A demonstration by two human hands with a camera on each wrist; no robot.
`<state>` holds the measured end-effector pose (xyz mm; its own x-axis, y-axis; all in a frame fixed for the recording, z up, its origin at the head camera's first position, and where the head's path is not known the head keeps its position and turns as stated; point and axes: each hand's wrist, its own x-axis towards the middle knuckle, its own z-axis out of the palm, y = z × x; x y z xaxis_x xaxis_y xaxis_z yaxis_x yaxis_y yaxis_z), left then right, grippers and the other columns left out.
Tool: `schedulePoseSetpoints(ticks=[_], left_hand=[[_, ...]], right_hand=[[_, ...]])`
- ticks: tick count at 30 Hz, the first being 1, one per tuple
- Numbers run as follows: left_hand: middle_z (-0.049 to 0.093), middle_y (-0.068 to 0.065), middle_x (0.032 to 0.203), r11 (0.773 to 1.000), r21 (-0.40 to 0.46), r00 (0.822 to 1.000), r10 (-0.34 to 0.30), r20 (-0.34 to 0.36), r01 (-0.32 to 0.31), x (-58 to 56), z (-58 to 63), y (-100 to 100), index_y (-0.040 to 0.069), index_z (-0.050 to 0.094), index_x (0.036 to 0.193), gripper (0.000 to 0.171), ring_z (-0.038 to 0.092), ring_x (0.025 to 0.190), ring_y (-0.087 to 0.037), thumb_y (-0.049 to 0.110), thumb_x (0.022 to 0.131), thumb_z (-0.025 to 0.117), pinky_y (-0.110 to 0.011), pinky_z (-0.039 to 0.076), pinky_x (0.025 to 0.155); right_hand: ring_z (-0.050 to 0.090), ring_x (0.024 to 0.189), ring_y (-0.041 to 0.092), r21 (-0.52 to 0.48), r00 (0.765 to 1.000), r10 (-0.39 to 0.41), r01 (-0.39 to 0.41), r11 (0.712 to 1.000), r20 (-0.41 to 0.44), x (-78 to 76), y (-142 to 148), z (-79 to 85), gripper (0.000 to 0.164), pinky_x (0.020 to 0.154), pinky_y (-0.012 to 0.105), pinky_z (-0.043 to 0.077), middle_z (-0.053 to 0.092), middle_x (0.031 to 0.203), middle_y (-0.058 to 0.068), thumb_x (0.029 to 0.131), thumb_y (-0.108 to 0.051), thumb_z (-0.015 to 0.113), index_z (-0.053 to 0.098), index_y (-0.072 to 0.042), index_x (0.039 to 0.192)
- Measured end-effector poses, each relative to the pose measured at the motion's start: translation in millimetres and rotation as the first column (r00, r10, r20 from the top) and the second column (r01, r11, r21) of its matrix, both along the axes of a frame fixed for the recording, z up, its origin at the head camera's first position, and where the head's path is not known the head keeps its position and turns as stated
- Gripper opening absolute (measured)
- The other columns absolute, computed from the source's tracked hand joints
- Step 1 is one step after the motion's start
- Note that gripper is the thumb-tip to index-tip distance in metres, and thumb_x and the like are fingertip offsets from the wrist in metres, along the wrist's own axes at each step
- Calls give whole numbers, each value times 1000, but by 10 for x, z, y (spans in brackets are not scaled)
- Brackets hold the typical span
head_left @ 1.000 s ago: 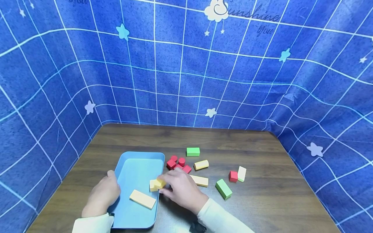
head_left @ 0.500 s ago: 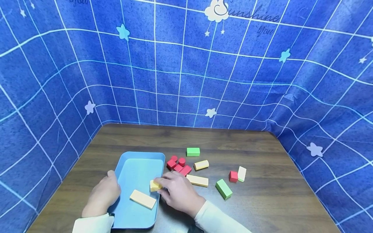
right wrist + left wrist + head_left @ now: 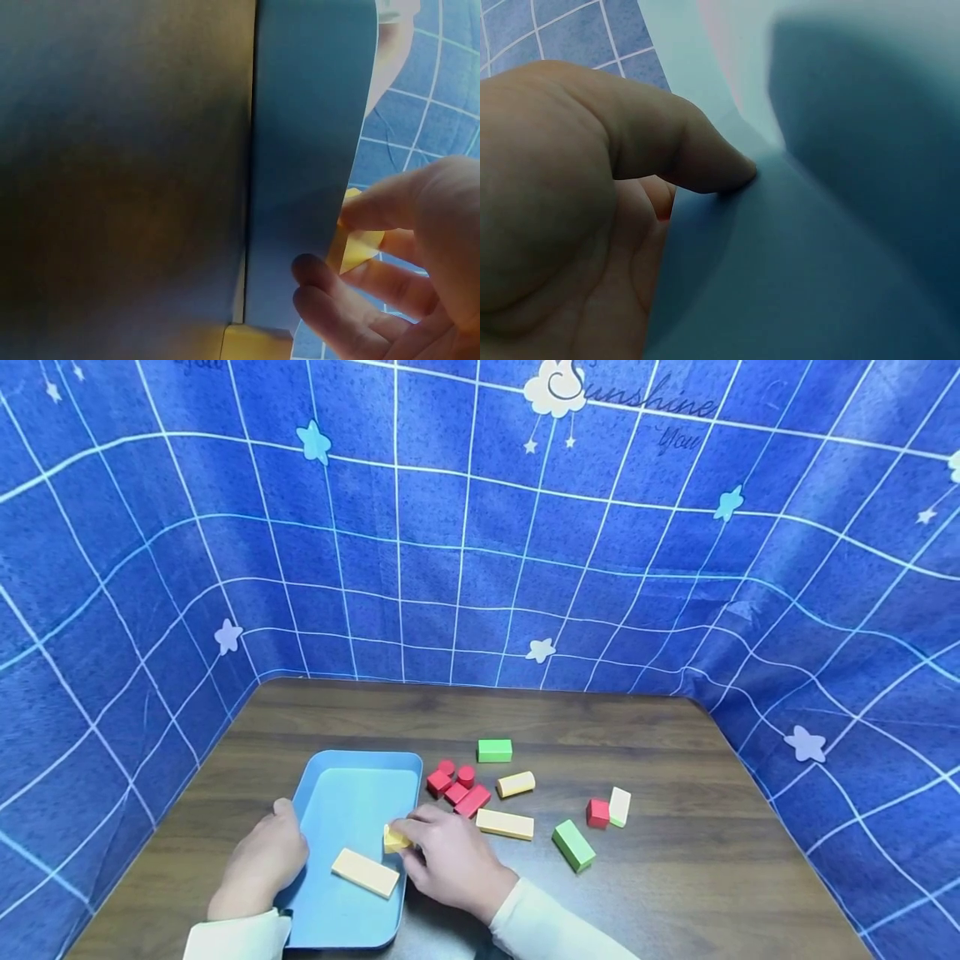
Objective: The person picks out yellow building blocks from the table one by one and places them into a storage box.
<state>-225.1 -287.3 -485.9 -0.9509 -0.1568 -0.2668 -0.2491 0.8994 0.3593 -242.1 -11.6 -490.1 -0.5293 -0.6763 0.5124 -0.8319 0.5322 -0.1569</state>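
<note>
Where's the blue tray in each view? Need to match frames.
Head: tray at lower left, left hand on its left rim.
Left wrist: tray fills most of the right side and bottom centre, under the thumb.
Right wrist: tray is the blue upright strip just right of centre.
Shared landmark: gridded cloth.

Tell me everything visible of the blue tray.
The blue tray looks like plastic, rectangular with rounded corners and raised walls. It sits open side up on the dark wooden table, long sides running away from the person. The left hand grips its left wall, thumb inside. A pale flat block and a yellow piece are inside; whether the right hand touches the tray is unclear.
</note>
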Motion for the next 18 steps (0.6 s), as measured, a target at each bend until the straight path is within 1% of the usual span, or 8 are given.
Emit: schedulePoseSetpoints(ticks=[4, 7, 13, 18], left_hand=[[34, -45, 126, 1000, 4, 1000, -3, 6, 3, -2, -7, 2, -22, 5, 135, 55, 42, 107, -56, 11, 96, 28, -68, 41, 84], [34, -45, 126, 1000, 5, 1000, -6, 6, 6, 3, -9, 5, -21, 4, 135, 56, 41, 107, -57, 11, 96, 29, -68, 41, 84], [33, -45, 127, 1000, 7, 1000, -20, 1, 20, 3, 15, 17, -22, 3, 135, 58, 40, 108, -57, 11, 96, 30, -69, 40, 84], [32, -46, 126, 1000, 12, 1000, -16, 13, 16, -12, 42, 42, -21, 3, 135, 58, 39, 108, -58, 11, 96, 31, -70, 39, 85]], right_hand=[[49, 84, -3, 25, 1000, -12, 12, 1000, -23, 15, -9, -4, 32, 64, 15, 48, 61, 99, -10, 81, -25, 66, 66, -22, 113], [48, 85, -1, 51, 999, -13, 16, 999, -41, 30, -9, -5, 33, 66, 17, 48, 60, 98, -11, 81, -26, 66, 65, -23, 113], [50, 80, 7, 73, 993, 7, 2, 997, -122, 72, 5, 10, 33, 70, 23, 46, 59, 96, -11, 78, -26, 64, 66, -25, 110], [47, 76, 7, 111, 993, 6, 7, 994, -117, 105, 12, 17, 31, 63, 24, 44, 58, 95, -13, 78, -29, 62, 66, -28, 109]])
